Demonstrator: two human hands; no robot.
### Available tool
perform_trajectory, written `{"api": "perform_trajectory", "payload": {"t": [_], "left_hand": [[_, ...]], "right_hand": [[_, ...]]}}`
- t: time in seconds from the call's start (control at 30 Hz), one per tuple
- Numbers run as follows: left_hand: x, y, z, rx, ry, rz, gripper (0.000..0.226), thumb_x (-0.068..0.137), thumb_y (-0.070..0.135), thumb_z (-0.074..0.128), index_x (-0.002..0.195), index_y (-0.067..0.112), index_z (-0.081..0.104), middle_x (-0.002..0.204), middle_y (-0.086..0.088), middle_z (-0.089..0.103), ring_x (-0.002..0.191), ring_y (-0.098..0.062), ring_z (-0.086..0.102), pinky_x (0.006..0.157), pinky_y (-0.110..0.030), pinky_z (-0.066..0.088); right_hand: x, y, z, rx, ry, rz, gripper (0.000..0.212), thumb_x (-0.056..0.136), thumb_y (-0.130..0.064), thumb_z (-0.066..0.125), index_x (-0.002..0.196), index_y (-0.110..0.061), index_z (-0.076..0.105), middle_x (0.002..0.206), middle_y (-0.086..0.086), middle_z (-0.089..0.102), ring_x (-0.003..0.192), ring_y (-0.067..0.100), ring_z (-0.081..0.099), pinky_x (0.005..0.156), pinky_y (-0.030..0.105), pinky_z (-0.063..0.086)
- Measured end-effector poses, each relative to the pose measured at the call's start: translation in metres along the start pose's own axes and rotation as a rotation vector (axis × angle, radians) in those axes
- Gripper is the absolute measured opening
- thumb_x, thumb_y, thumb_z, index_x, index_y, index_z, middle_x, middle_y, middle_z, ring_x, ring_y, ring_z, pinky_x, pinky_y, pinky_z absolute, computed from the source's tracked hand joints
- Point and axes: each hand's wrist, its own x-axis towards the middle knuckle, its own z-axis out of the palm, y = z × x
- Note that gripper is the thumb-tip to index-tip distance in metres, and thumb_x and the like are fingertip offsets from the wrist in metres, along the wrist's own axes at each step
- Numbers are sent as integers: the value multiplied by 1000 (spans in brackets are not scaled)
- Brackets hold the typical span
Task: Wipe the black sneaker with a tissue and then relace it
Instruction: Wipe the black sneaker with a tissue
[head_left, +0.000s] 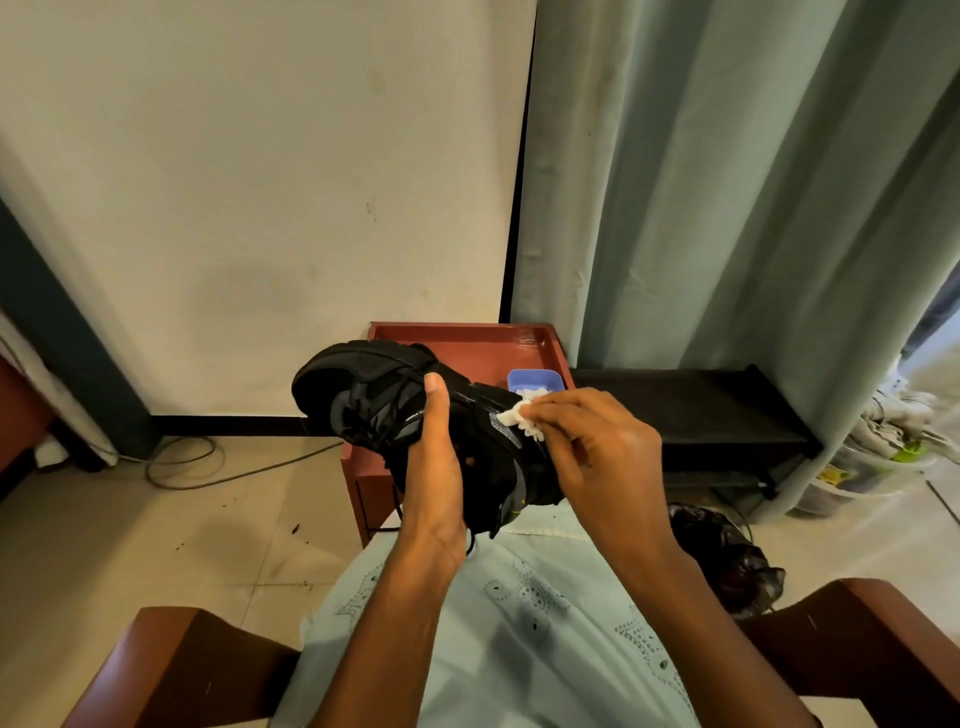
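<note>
Wiping black sneaker (374, 395), white tissue (519, 418), lettering unreadable

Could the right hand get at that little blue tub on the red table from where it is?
Probably yes. The right hand, pressing a tissue against the black sneaker, is just in front of the blue tub, and nothing stands between them. It is busy with the tissue, though.

Your black sneaker (395, 410) sat at the centre of the frame, raised off every surface, lying on its side with the toe toward the left and the heel lower right, near your lap. Its dark laces hung loose around the middle. Your crumpled white tissue (519, 415) was pressed against the upper, just right of centre.
</note>
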Motion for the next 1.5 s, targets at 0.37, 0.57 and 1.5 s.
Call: {"api": "perform_trajectory", "payload": {"t": [0.37,0.57,1.5], "left_hand": [[-1,1,-3,-56,226,121,122,38,106,37,131,30,60,130,2,64,124,-22,58,110,-48,41],[-12,5,8,-54,167,150,113,53,102,33,128,24,62,126,-1,68,121,-20,61,109,-45,42],[2,-3,0,-60,254,114,129,43,108,29,145,30,44,146,-3,52,137,-23,46,116,-49,31]], "right_hand": [[-13,-45,-12,-12,-184,-86,42,71,5,78,102,-23,76,98,-5,76,89,12,72,74,31,62],[7,-46,-13,82,-189,-44,26,82,-7,64,97,-22,79,98,-6,77,92,9,72,80,35,61],[-34,-48,0,157,-126,116,28,88,-48,61,103,-28,75,89,-20,57,88,3,53,72,17,48]]}}
